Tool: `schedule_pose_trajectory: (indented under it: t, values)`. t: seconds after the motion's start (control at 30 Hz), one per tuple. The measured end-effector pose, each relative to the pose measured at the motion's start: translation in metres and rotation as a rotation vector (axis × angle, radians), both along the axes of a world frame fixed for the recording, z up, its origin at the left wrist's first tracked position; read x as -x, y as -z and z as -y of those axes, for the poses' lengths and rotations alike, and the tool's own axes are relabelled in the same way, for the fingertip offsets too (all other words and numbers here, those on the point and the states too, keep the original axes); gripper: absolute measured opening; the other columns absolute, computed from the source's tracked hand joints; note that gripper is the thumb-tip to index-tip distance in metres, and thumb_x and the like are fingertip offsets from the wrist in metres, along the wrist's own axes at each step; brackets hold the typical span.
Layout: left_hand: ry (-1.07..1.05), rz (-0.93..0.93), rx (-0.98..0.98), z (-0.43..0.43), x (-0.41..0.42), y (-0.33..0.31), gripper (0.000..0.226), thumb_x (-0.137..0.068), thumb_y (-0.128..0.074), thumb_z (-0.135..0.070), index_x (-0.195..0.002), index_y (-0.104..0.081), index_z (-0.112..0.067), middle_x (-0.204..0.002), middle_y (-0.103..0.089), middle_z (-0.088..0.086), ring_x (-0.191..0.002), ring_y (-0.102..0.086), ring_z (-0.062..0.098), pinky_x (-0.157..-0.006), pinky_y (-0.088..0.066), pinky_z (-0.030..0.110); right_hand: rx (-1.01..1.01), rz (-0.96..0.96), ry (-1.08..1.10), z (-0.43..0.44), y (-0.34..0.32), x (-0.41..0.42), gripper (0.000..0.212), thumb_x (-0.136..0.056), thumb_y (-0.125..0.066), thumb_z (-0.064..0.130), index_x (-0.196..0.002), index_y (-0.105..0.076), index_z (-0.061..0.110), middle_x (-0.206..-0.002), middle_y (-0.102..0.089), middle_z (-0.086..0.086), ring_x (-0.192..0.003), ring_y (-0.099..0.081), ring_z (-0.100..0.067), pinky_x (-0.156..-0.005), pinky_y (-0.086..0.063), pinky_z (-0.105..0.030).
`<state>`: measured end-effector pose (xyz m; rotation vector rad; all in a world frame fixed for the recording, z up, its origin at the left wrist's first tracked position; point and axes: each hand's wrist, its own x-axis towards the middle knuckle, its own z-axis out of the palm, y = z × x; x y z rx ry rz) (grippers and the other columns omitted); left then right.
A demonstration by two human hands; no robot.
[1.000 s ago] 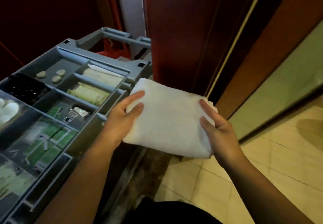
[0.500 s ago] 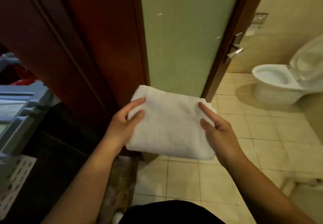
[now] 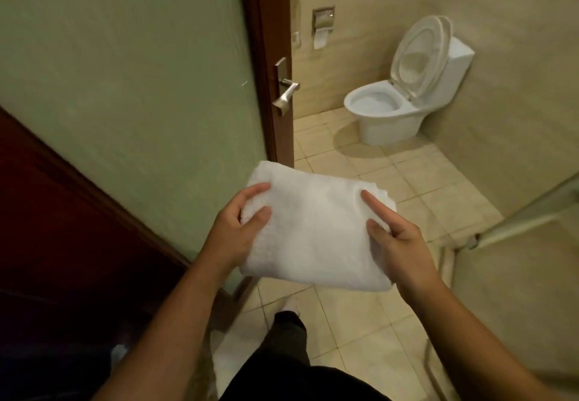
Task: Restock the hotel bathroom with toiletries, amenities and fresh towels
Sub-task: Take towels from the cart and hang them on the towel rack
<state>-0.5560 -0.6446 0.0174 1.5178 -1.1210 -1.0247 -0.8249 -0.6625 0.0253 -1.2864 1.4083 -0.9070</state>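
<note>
Hands: left hand (image 3: 233,231) & right hand (image 3: 399,248) fingers grip folded towel (image 3: 313,231).
Progress: at bathroom doorway, towel unplaced; toiletries prob. pending.

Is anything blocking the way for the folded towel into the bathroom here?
Nothing visible does. The white towel is held between the left hand and right hand at the doorway; the door stands open to the left, and the tiled floor toward the toilet is bare.

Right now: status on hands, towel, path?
Both hands, left and right, grip folded white towel. Towel unplaced. Bathroom door open; tiled floor ahead unobstructed.
</note>
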Motion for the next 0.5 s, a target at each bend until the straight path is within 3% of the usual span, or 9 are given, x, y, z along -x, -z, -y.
schedule_pose_trajectory:
  t: [0.1,0.23,0.33,0.4,0.5]
  values:
    - [0.095,-0.017,0.006,0.042,0.014,0.004,0.037,-0.099,-0.069,-0.017,-0.124,-0.068,-0.044,-0.122,-0.068,-0.029,-0.110,-0.064,-0.007,-0.090,-0.053,0.017,-0.018,0.009,0.097,0.021,0.002,0.014,0.046,-0.107,-0.051,0.018,-0.132,-0.058,0.056,-0.127,-0.051,0.034,-0.115,-0.052,0.004,-0.099,-0.045,-0.033]
    - [0.170,-0.080,-0.040,0.107,0.028,0.013,0.038,-0.098,-0.072,-0.019,-0.127,-0.063,-0.043,-0.127,-0.068,-0.017,-0.114,-0.067,0.007,-0.098,-0.057,0.037,-0.019,0.002,0.194,0.061,-0.001,0.029,0.048,-0.106,-0.053,0.016,-0.125,-0.060,0.060,-0.128,-0.055,0.027,-0.112,-0.051,0.010,-0.095,-0.045,-0.027]
    - [0.194,-0.147,-0.086,0.163,0.038,0.009,0.054,-0.093,-0.078,-0.023,-0.133,-0.050,-0.046,-0.132,-0.066,-0.007,-0.115,-0.068,0.013,-0.096,-0.058,0.040,-0.006,-0.026,0.246,0.101,-0.010,0.036,0.051,-0.105,-0.053,0.016,-0.121,-0.061,0.065,-0.125,-0.057,0.032,-0.105,-0.055,0.014,-0.086,-0.045,-0.018]
    - [0.213,-0.172,-0.106,0.201,0.040,0.006,0.063,-0.084,-0.081,-0.032,-0.135,-0.047,-0.046,-0.131,-0.066,-0.008,-0.114,-0.069,0.010,-0.098,-0.057,0.039,-0.017,-0.033,0.268,0.127,-0.012,0.039,0.050,-0.106,-0.054,0.018,-0.121,-0.063,0.064,-0.121,-0.058,0.033,-0.105,-0.057,0.009,-0.087,-0.048,-0.020]
    - [0.301,-0.157,-0.170,0.251,0.040,0.001,0.059,-0.080,-0.076,-0.052,-0.135,-0.052,-0.050,-0.125,-0.070,-0.013,-0.113,-0.070,0.011,-0.097,-0.058,0.046,-0.028,-0.019,0.328,0.159,-0.010,0.042,0.049,-0.104,-0.055,0.014,-0.120,-0.069,0.058,-0.116,-0.069,0.015,-0.108,-0.064,-0.014,-0.099,-0.054,-0.037]
